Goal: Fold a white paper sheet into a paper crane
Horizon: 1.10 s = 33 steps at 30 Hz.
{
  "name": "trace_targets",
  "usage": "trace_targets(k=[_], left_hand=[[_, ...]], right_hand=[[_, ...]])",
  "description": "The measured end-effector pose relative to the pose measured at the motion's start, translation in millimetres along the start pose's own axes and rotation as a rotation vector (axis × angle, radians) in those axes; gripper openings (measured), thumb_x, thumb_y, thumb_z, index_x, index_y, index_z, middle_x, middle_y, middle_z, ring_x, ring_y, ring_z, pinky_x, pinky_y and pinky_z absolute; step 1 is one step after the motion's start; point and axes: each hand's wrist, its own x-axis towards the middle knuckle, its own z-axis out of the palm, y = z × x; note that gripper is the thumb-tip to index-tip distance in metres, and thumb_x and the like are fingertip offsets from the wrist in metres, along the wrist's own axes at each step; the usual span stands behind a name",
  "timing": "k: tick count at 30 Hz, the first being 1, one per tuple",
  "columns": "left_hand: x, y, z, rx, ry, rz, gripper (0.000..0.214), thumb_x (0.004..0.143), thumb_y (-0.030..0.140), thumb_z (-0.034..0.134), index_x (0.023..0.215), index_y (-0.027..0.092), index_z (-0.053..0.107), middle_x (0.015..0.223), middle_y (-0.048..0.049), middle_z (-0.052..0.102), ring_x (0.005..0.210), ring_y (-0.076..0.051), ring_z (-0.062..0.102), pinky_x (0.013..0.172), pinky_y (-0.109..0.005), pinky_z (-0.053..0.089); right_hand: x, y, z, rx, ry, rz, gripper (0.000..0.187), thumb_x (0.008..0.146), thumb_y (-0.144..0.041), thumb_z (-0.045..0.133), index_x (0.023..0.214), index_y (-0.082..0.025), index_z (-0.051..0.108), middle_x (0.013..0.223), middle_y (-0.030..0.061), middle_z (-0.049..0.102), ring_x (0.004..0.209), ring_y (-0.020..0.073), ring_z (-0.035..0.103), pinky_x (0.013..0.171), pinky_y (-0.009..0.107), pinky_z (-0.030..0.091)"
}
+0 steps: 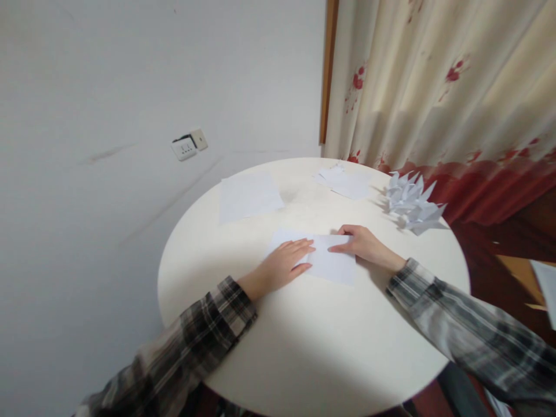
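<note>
A white sheet of paper [332, 263] lies on the round white table in front of me. My left hand [286, 260] rests flat on its left part, fingers stretched out and pointing right. At the upper right edge, my right hand [360, 243] pinches the paper between thumb and fingers, the thumb on top. Part of the sheet is hidden under my left hand, so I cannot tell how it is folded there.
The round table [304, 359] stands by a wall with a power socket [185, 149]. Blank paper [249, 197] lies at the back left, smaller paper pieces [347, 181] at the back. Several folded paper cranes [412, 202] cluster near the right edge, before a curtain [391, 87].
</note>
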Motion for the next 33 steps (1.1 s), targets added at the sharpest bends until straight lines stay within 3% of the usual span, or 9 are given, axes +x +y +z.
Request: trace_targets(k=[5,9,15,21,23,26,30,33], left_hand=[[-1,0,-2.9,0.025,0.026,0.039,0.041,0.089,0.041,0.050,0.121,0.016,0.052,0.133,-0.0118,0.048,0.122,-0.023,0.045,0.102,-0.041,0.036],[-1,-3,-1.8,-0.032,0.061,0.056,0.031,0.092,0.033,0.044,0.116,0.017,0.055,0.125,-0.0087,0.056,0.117,-0.020,0.050,0.101,-0.038,0.039],[-2,-9,-0.1,-0.053,0.173,-0.107,0.041,0.084,0.028,0.054,0.123,0.015,0.047,0.125,-0.0114,0.054,0.118,-0.022,0.047,0.101,-0.040,0.038],[0,-6,1.9,-0.070,0.045,0.022,0.038,0.087,0.013,0.038,0.124,0.020,0.048,0.133,-0.0060,0.049,0.124,-0.017,0.042,0.105,-0.038,0.034],[1,-3,2.5,-0.051,0.027,0.019,0.035,0.090,0.017,0.039,0.123,0.020,0.049,0.133,-0.0059,0.049,0.125,-0.018,0.041,0.105,-0.039,0.033],[0,0,2.5,-0.024,0.028,0.011,0.033,0.091,0.026,0.043,0.123,0.019,0.048,0.134,-0.0081,0.047,0.125,-0.020,0.040,0.105,-0.040,0.032],[-1,0,3.3,0.010,0.049,0.002,0.030,0.091,0.029,0.045,0.117,0.017,0.052,0.131,-0.0112,0.047,0.122,-0.022,0.042,0.103,-0.040,0.034],[-1,-1,4.7,0.006,0.073,0.011,0.030,0.089,0.029,0.046,0.116,0.015,0.052,0.127,-0.0131,0.049,0.120,-0.023,0.043,0.103,-0.040,0.035]], right_hand=[[0,4,-2,-0.040,0.122,-0.006,0.027,0.060,-0.038,0.070,0.073,-0.017,0.059,0.066,-0.0017,0.057,0.059,0.0123,0.047,0.055,0.024,0.034],[0,6,1,-0.052,0.171,-0.014,0.024,0.062,-0.035,0.069,0.074,-0.018,0.058,0.063,-0.0031,0.055,0.057,0.0119,0.046,0.055,0.024,0.034],[-2,6,2,-0.082,0.181,-0.036,0.025,0.063,-0.036,0.068,0.078,-0.018,0.058,0.065,-0.0026,0.054,0.059,0.0127,0.046,0.056,0.024,0.034],[-3,2,5,-0.153,0.220,-0.082,0.018,0.069,-0.030,0.064,0.080,-0.018,0.058,0.066,-0.0015,0.056,0.059,0.0134,0.048,0.056,0.025,0.035],[-5,-1,7,-0.203,0.270,-0.175,0.013,0.073,-0.028,0.061,0.080,-0.017,0.058,0.068,0.0005,0.058,0.061,0.0143,0.050,0.059,0.026,0.037],[-13,-7,10,-0.266,0.291,-0.438,0.009,0.081,-0.024,0.054,0.079,-0.016,0.059,0.074,0.0045,0.060,0.070,0.0161,0.054,0.065,0.027,0.041],[-24,-14,15,-0.432,0.163,-0.794,0.015,0.087,-0.016,0.045,0.085,-0.016,0.061,0.084,0.0083,0.064,0.080,0.0175,0.057,0.070,0.029,0.045],[-29,-15,17,-0.549,0.049,-0.952,0.019,0.089,-0.014,0.043,0.086,-0.015,0.062,0.086,0.0089,0.065,0.081,0.0171,0.058,0.072,0.030,0.049]])
